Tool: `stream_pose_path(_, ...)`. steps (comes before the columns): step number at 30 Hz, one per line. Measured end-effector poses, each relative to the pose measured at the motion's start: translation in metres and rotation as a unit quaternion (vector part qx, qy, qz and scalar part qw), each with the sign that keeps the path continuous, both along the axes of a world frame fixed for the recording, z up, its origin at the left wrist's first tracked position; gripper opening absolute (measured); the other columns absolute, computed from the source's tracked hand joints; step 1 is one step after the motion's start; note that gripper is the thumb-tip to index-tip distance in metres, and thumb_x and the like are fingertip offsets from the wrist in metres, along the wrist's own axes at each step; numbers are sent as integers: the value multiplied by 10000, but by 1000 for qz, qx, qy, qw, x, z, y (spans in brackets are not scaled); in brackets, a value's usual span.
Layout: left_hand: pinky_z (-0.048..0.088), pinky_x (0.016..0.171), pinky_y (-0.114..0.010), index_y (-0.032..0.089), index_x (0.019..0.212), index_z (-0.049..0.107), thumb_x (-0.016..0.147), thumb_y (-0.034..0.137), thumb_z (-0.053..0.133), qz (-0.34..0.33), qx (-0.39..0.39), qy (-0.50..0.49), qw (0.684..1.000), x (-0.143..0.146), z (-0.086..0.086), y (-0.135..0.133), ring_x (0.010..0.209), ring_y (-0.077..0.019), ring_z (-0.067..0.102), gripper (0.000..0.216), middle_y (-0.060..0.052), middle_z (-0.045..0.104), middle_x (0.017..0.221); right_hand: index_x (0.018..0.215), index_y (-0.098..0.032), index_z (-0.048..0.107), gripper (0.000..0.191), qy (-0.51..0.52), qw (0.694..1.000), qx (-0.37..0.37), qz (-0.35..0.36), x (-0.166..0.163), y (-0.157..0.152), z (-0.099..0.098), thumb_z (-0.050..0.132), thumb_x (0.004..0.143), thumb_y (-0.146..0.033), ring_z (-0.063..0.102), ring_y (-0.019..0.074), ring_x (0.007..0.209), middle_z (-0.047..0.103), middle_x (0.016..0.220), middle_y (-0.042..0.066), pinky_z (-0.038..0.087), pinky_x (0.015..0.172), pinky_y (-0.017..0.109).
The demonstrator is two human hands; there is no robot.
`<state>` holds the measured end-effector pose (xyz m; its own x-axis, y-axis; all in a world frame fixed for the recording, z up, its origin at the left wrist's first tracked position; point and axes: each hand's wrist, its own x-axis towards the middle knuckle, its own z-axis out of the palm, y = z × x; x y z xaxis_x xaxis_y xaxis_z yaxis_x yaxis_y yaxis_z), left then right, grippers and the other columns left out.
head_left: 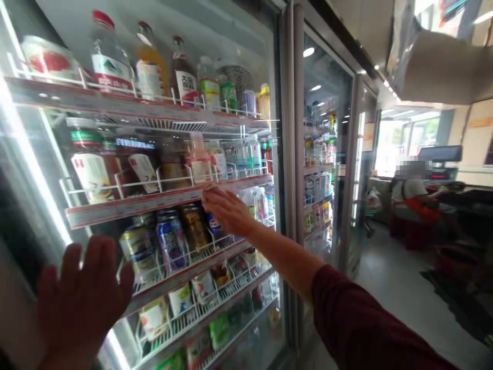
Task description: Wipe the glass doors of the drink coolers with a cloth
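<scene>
The left hand (pixel 82 298) is raised at the lower left, back toward the camera, its fingers and thumb spread, with no item visible in it. Just beside it, behind white wire rails, stand a silver-and-yellow metal can (pixel 138 252), a blue-and-purple metal can (pixel 171 239) and a brown-and-gold metal can (pixel 195 226); above them stands a pale pink plastic bottle (pixel 198 162). The right hand (pixel 229 208) reaches to the white-and-red shelf strip (pixel 154 200), fingers close together; contact cannot be told. Reaching seems underway, grasping not yet done. Rightward stands another glass-doored fridge (pixel 327 154).
</scene>
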<state>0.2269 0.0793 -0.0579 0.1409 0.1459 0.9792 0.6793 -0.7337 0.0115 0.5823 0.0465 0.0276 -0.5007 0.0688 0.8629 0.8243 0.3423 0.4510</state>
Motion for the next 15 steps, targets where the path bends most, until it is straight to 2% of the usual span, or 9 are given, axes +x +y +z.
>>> stream_pose_path(1,77,1339,-758,428,1736,207,957,446,640,38,14,12,999,2,2,-7,1672,-428,201,891,38,261,1787,1421,-233,671,387,66,998,15,9,4,2,6,444,1109,-197,441,156,1613,647,1587,53,413,1345,405)
stream_pose_path(3,164,1338,-731,388,1752,164,1001,454,574,93,41,32,994,6,5,-15,1667,-402,240,858,11,265,1786,1406,-188,671,420,253,966,53,14,8,8,14,370,1113,-186,430,206,1625,635,1582,119,437,1331,484)
stream_pose_path(5,188,1328,-737,366,1758,160,1012,452,553,105,49,40,992,7,7,-17,1663,-402,253,848,-12,278,1784,1423,-173,660,434,337,940,63,4,3,12,13,355,1114,-182,367,235,1660,604,1608,145,419,1341,525)
stream_pose_path(6,196,1319,-749,362,1759,157,1010,454,556,108,51,43,992,6,8,-16,1661,-410,258,854,-21,281,1784,1441,-184,652,424,304,951,51,-2,-4,12,10,378,1117,-188,339,231,1673,594,1624,130,400,1355,511)
stream_pose_path(8,212,1299,-772,359,1760,157,998,457,573,113,57,50,991,5,8,-15,1656,-428,262,873,-34,277,1786,1490,-238,624,411,119,993,6,-8,-17,7,3,435,1126,-201,330,180,1674,584,1653,50,352,1382,433)
stream_pose_path(10,224,1294,-773,361,1760,160,986,450,595,120,60,57,989,3,7,-13,1656,-431,263,892,-37,276,1787,1535,-292,585,422,-49,998,-23,-9,-24,1,7,455,1141,-217,364,128,1652,569,1673,-24,320,1390,379)
stream_pose_path(11,223,1298,-766,363,1759,168,983,446,600,123,62,56,989,2,7,-12,1658,-424,263,892,-36,281,1787,1544,-299,578,428,-61,998,-23,-11,-24,0,15,439,1148,-216,382,119,1642,564,1677,-35,321,1388,378)
stream_pose_path(13,204,1313,-746,358,1759,186,988,439,587,127,65,50,989,0,5,-10,1665,-403,257,873,-38,291,1785,1551,-249,586,450,69,997,-5,-19,-19,2,38,383,1153,-196,399,144,1637,567,1676,7,348,1373,399)
stream_pose_path(15,187,1325,-729,348,1758,206,994,440,574,132,67,48,988,-1,4,-9,1668,-388,256,853,-46,304,1782,1571,-160,572,487,247,968,15,-29,-19,8,60,349,1138,-165,389,199,1649,549,1686,77,359,1367,423)
